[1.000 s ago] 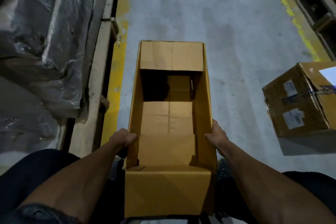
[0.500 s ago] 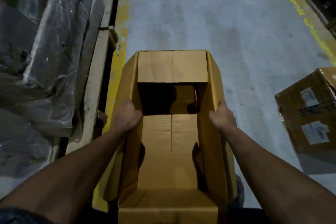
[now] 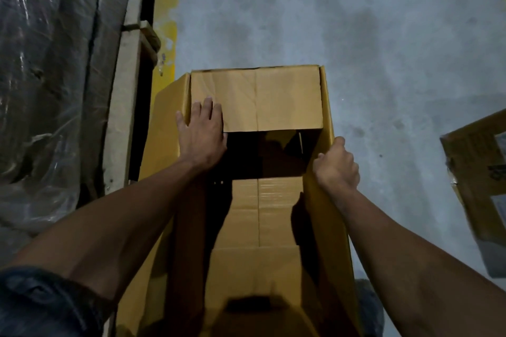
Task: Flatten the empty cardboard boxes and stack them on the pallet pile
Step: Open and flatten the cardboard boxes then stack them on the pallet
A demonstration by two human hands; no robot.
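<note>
Likely light but floppy, the cardboard box (image 3: 257,216) has the left hand (image 3: 201,131) pressing flat on its 12 o'clock flap (image 3: 256,100) while the right hand (image 3: 336,165) clutches the 3 o'clock wall's rim.

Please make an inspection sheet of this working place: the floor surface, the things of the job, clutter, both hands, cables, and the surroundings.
Surface: grey concrete floor, stained, with a worn yellow line along its left edge.
Job's things: open cardboard box, not yet flat; its far flap is folded inward over the opening.
Clutter: a second cardboard box with labels stands on the floor to the right, partly out of frame.
Hands: left hand lies with straight fingers on the far flap near the box's left wall; right hand grips the top edge of the right wall.
Cables: nothing seen.
Surroundings: wooden pallet at left carrying goods under plastic wrap.
</note>
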